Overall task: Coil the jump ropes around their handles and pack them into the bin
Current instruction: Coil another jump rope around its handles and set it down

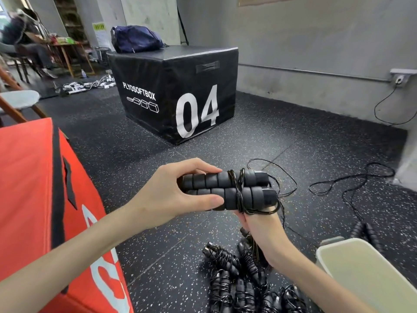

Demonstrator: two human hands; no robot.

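Left hand [167, 195] has the two handles [228, 190] pinched side by side, fingers curled over the top one, thumb pressed under the lower. Right hand [261, 231] sits underneath with the rope [239, 190] looped over its thumb, a few turns already around both handles. Coiled ropes [243, 283] pile on the floor, bin [365, 274] just right.

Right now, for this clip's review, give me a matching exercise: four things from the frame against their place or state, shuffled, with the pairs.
Things:
1. pair of handles
2. wound ropes
3. loose rope
4. bin

Places or states:
A. piled on the floor, below the hands
B. pale, at lower right
C. gripped by the left hand, few turns of cord
D. uncoiled on the floor, at right

Pairs: 1-C, 2-A, 3-D, 4-B
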